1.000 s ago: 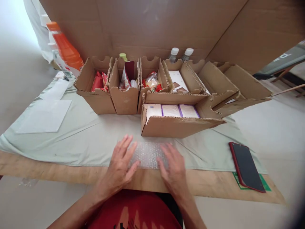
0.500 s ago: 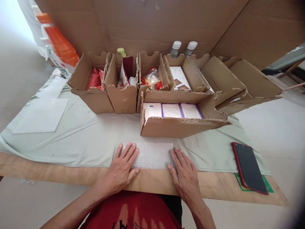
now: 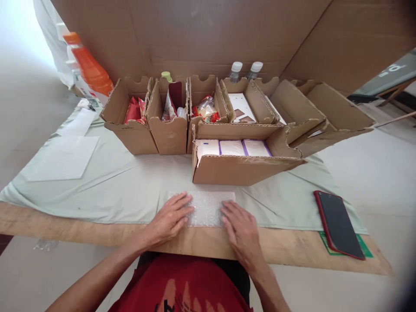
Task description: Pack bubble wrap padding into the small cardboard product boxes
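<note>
A small sheet of bubble wrap lies flat on the pale green cloth at the table's near edge. My left hand rests on its left part, fingers stretched out flat. My right hand lies on its right part, fingers also flat and together. Neither hand holds anything. Just beyond the wrap stands a low cardboard tray with three white packs edged in purple.
A row of open cardboard bins with red and clear snack packets stands behind, backed by a tall cardboard wall. An orange bottle is at the far left, a red-cased phone at the right, a white sheet at the left.
Both hands have slid inward over the bubble wrap, from its outer edges half a second ago toward its middle. The wrap stays flat in the same place.
</note>
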`<control>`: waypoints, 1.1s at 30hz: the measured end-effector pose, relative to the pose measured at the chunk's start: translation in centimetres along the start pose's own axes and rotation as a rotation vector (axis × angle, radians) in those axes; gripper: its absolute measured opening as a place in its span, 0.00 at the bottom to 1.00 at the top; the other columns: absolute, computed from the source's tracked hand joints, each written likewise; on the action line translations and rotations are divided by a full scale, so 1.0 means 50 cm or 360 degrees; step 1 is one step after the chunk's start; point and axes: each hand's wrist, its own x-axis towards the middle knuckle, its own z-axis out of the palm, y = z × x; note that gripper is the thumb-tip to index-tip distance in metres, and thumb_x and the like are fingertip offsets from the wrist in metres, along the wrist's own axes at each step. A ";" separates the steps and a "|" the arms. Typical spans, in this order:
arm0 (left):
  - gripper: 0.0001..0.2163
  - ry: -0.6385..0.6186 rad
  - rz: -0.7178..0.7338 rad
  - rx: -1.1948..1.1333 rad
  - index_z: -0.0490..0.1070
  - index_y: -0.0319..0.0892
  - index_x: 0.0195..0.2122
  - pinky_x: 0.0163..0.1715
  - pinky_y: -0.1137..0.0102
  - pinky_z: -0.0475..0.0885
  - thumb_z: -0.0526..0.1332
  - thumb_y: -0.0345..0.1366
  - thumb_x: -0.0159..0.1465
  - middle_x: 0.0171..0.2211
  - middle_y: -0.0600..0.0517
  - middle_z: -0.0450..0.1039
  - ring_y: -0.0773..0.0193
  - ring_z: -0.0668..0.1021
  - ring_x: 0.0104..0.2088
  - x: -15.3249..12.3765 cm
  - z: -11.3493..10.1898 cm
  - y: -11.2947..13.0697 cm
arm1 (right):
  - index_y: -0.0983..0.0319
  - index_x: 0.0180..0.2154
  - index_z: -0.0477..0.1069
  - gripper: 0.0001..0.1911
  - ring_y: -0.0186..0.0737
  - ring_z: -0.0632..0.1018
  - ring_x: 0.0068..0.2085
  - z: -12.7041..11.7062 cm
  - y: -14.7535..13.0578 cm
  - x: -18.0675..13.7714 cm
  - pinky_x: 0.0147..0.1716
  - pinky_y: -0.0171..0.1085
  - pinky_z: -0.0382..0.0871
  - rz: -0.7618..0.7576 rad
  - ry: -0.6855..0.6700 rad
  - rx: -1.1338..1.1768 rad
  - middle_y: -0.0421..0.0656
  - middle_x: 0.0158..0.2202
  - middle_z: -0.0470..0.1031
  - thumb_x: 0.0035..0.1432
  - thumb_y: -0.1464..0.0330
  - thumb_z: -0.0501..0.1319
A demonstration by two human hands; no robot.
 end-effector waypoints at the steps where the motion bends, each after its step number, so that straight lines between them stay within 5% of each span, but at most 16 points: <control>1: 0.19 0.0067 -0.0029 0.0010 0.71 0.45 0.60 0.66 0.49 0.65 0.52 0.28 0.71 0.69 0.46 0.63 0.52 0.59 0.72 -0.003 -0.009 -0.007 | 0.61 0.52 0.74 0.16 0.49 0.75 0.58 -0.013 0.019 0.000 0.53 0.46 0.65 0.0048 0.0047 -0.0026 0.47 0.54 0.79 0.73 0.68 0.50; 6: 0.19 0.0266 -0.0361 0.0278 0.72 0.36 0.58 0.62 0.40 0.67 0.60 0.29 0.65 0.64 0.33 0.67 0.36 0.63 0.69 0.010 -0.029 -0.037 | 0.64 0.53 0.73 0.17 0.54 0.75 0.56 -0.030 0.063 0.063 0.50 0.49 0.66 0.0158 -0.0060 -0.0140 0.53 0.54 0.78 0.68 0.70 0.52; 9: 0.12 0.0256 -0.0449 0.0308 0.76 0.37 0.45 0.61 0.39 0.67 0.64 0.29 0.60 0.63 0.32 0.67 0.32 0.62 0.68 0.023 -0.024 -0.044 | 0.62 0.43 0.75 0.12 0.56 0.77 0.51 -0.011 0.066 0.089 0.45 0.49 0.67 0.0199 -0.0156 -0.0072 0.53 0.51 0.79 0.61 0.71 0.55; 12: 0.05 0.0396 -0.0365 0.0154 0.72 0.41 0.31 0.58 0.42 0.70 0.61 0.25 0.58 0.58 0.37 0.74 0.38 0.70 0.64 0.029 -0.031 -0.032 | 0.59 0.33 0.71 0.07 0.48 0.79 0.42 -0.016 0.062 0.084 0.40 0.44 0.67 0.0174 -0.0147 0.0009 0.47 0.42 0.81 0.58 0.73 0.55; 16: 0.08 0.0692 -0.0212 -0.0029 0.70 0.44 0.40 0.45 0.59 0.78 0.58 0.24 0.64 0.38 0.48 0.79 0.57 0.81 0.42 0.034 -0.092 0.010 | 0.58 0.41 0.69 0.07 0.43 0.78 0.38 -0.089 0.035 0.081 0.40 0.41 0.68 0.0100 0.0144 0.0143 0.42 0.36 0.79 0.62 0.74 0.56; 20: 0.11 0.1103 0.0221 0.0089 0.70 0.44 0.42 0.56 0.55 0.72 0.60 0.20 0.64 0.38 0.50 0.79 0.54 0.78 0.52 0.031 -0.147 0.038 | 0.58 0.41 0.67 0.11 0.46 0.77 0.51 -0.152 0.004 0.093 0.52 0.46 0.67 -0.0197 0.0476 0.0295 0.43 0.41 0.78 0.62 0.80 0.57; 24: 0.13 0.0788 0.0330 0.0169 0.70 0.43 0.38 0.60 0.52 0.68 0.56 0.17 0.62 0.41 0.50 0.81 0.54 0.77 0.55 -0.006 -0.103 0.022 | 0.59 0.38 0.69 0.15 0.52 0.72 0.61 -0.122 0.029 0.051 0.52 0.48 0.65 -0.0274 0.0180 0.0055 0.47 0.53 0.78 0.57 0.84 0.53; 28: 0.19 0.0329 0.0200 0.0071 0.70 0.42 0.52 0.64 0.48 0.65 0.56 0.22 0.61 0.46 0.46 0.80 0.52 0.77 0.56 -0.052 -0.059 0.005 | 0.58 0.49 0.74 0.25 0.51 0.73 0.62 -0.091 0.089 -0.028 0.50 0.48 0.67 -0.0217 -0.0143 -0.0177 0.46 0.57 0.77 0.55 0.82 0.50; 33: 0.19 0.0591 0.0076 -0.0008 0.67 0.44 0.57 0.62 0.49 0.69 0.57 0.24 0.65 0.53 0.43 0.76 0.52 0.75 0.59 -0.028 -0.083 0.033 | 0.58 0.52 0.74 0.20 0.49 0.75 0.59 -0.101 0.058 -0.011 0.52 0.49 0.70 0.0011 0.0032 -0.0069 0.46 0.54 0.78 0.64 0.76 0.50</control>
